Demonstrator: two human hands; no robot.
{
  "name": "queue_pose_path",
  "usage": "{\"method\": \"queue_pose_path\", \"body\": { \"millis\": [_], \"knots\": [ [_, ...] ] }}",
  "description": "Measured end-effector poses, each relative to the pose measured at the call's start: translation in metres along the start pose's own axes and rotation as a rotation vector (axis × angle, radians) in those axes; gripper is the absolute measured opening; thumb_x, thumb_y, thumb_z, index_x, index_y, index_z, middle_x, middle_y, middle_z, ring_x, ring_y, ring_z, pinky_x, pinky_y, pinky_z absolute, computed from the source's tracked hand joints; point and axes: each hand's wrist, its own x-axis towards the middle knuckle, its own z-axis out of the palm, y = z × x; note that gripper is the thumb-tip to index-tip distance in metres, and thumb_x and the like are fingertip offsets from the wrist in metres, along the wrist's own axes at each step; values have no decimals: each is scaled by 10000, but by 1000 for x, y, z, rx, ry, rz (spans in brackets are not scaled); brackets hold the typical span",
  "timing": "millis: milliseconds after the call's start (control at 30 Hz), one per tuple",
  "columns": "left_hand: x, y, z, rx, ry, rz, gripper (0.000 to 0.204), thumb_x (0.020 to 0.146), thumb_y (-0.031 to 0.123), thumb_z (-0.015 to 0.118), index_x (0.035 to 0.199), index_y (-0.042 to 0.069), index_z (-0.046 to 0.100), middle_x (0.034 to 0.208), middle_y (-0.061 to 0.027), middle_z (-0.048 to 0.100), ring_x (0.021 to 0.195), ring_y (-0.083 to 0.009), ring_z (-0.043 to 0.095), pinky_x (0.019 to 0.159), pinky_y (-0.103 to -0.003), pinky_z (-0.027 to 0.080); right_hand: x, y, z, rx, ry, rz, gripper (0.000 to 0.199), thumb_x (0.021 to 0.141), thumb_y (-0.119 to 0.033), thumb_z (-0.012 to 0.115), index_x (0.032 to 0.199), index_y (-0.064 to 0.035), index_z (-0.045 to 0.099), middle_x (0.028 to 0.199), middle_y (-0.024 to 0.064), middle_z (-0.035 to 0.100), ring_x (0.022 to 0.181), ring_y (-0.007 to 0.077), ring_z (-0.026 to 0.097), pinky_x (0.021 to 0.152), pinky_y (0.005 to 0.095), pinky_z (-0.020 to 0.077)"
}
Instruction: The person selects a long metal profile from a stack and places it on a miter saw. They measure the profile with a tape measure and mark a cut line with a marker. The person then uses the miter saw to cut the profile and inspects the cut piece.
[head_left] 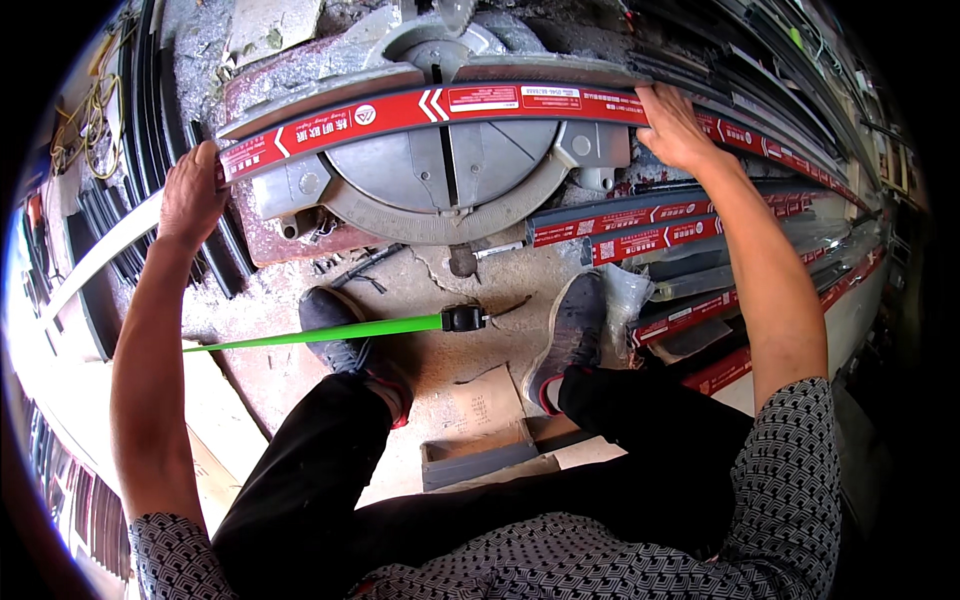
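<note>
Red-wrapped metal profile (pixel 440 105) lies across the mitre saw (pixel 450 170); left hand (pixel 192 195) and right hand (pixel 672 125) grasp it either side.

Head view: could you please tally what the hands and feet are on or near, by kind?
Hands: 2 (left hand, right hand)
Red-taped strip, held: 1
Saw table: 1
Green tape measure: 1
Shoes: 2 (left, right)
Total: 7

Both arms reach out far and wide; the left hand (pixel 192 192) curls its fingers closed; the right hand (pixel 672 125) lies flat, fingers spread.
</note>
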Motion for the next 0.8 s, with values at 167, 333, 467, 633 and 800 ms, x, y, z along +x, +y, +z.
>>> {"method": "queue_pose_path", "body": {
  "millis": [167, 333, 467, 633, 800],
  "knots": [
    [-2, 0, 0, 6, 7, 7, 364, 819, 46, 736, 1087, 53, 490, 1034, -179, 622, 1044, -403, 609, 908, -504, 466, 0, -3, 0, -4, -7, 21, 740, 823, -94, 740, 1459, -22, 369, 1434, 269, 454, 1385, 455, 404, 1169, 524, 337],
    [-1, -2, 0, 7, 16, 13, 356, 817, 46, 733, 1078, 53, 491, 1023, -181, 623, 1037, -405, 609, 896, -511, 465, 2, 0, 5, -10, 0, 15, 780, 818, -84, 746, 1483, -23, 342, 1467, 270, 427, 1402, 454, 392, 1174, 525, 330],
    [-3, -3, 3, -1, 23, -4, 374, 796, 36, 740, 1070, 59, 487, 1008, -176, 620, 1025, -406, 608, 883, -513, 464, 2, -9, -3, -8, -13, 20, 816, 816, -87, 748, 1503, -20, 313, 1500, 274, 393, 1419, 457, 374, 1184, 526, 315],
    [-1, 12, -5, 16, 60, -6, 344, 831, 75, 695, 1120, 77, 509, 1052, -164, 631, 1052, -391, 613, 917, -503, 455, 3, -4, 0, -6, -36, 34, 838, 812, -93, 736, 1516, -21, 288, 1500, 276, 392, 1432, 453, 355, 1199, 522, 296],
    [17, 49, -16, -69, 4, -37, 219, 797, 66, 658, 1011, 29, 637, 1001, -203, 685, 1037, -397, 653, 958, -490, 501, 4, -4, 1, -3, -45, 32, 852, 816, -93, 736, 1532, -33, 278, 1499, 273, 399, 1437, 445, 352, 1202, 516, 295]
  ]
}}
